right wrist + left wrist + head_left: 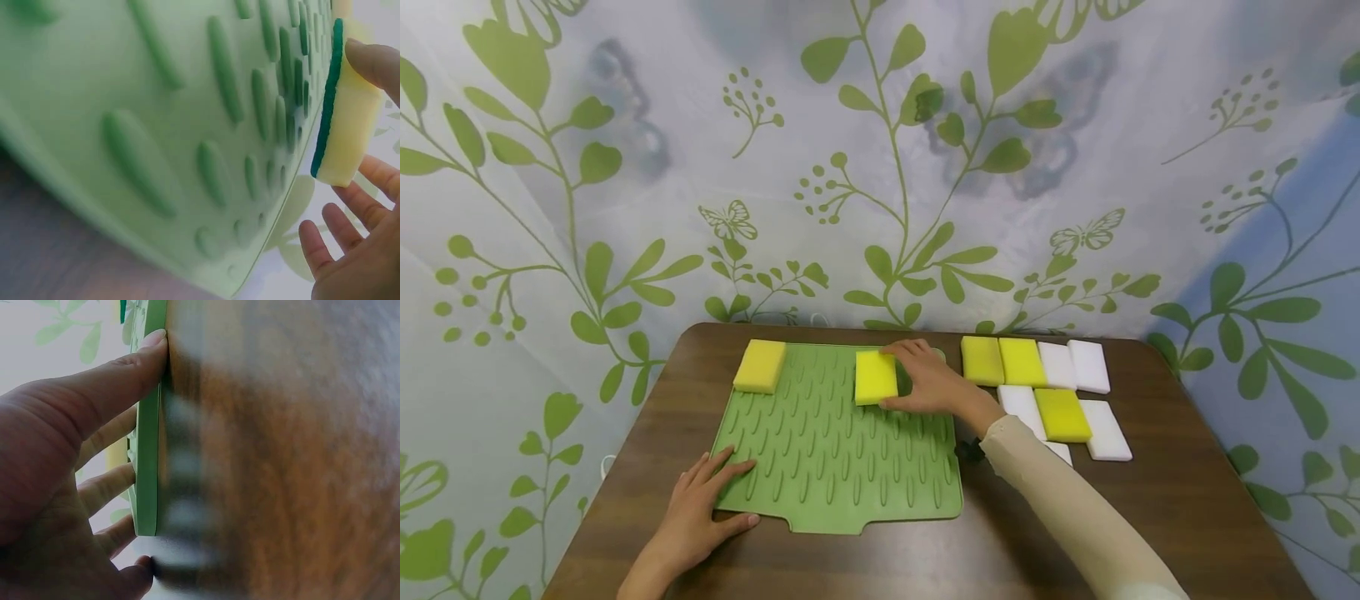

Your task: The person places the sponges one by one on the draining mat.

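Observation:
A green ridged mat point(835, 500) lies on the brown table. My right hand point(928, 379) pinches a yellow sponge point(875, 379) between thumb and fingers over the mat's upper right part. In the right wrist view, the dark green scouring layer of that sponge point(356, 119) faces the mat; whether it touches the ridges, I cannot tell. Another yellow sponge point(760, 367) sits at the mat's upper left corner. At the lower left edge, my left hand point(692, 517) rests with fingers spread, thumb and fingertips touching the mat's rim point(147, 487).
Right of the mat, yellow sponges point(982, 361) and white sponges point(1088, 367) lie in rough rows on the table point(1172, 517). A small black object point(970, 451) shows beside my right sleeve. Leaf-patterned fabric point(760, 208) hangs behind the table.

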`<state>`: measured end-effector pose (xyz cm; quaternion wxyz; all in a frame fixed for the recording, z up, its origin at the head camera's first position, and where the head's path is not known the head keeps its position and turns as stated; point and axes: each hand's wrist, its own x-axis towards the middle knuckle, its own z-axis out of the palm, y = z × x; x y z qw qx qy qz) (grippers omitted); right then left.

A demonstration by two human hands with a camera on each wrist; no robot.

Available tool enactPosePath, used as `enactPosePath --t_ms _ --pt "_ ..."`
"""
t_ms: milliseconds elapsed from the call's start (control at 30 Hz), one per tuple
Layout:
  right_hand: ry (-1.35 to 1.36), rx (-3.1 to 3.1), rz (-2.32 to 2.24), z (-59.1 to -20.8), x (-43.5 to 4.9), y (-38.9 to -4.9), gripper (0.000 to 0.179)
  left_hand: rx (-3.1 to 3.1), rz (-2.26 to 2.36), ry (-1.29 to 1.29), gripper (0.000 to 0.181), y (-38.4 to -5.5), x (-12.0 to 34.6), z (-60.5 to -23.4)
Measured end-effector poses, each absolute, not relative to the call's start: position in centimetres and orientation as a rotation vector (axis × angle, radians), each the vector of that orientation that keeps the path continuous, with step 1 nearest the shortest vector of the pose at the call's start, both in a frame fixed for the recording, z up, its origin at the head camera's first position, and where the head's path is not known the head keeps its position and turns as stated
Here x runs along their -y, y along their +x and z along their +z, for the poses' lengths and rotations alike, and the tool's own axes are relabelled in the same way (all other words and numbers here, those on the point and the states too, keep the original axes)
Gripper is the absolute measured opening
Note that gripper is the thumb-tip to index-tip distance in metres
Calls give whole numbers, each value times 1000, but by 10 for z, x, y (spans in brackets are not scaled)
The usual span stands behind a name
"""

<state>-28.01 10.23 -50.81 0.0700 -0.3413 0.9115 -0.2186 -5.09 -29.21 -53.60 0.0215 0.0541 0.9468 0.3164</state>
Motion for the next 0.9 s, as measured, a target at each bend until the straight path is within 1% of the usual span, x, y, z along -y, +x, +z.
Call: enactPosePath --t_ms 333,900 --pt "-1045 -2725 -637 -513 -75 -291 94 -2939 977 161 77 -51 293 -538" --pt "-1071 -2769 -571 -514 -15 -296 96 -2961 978 168 76 -50 292 -537"
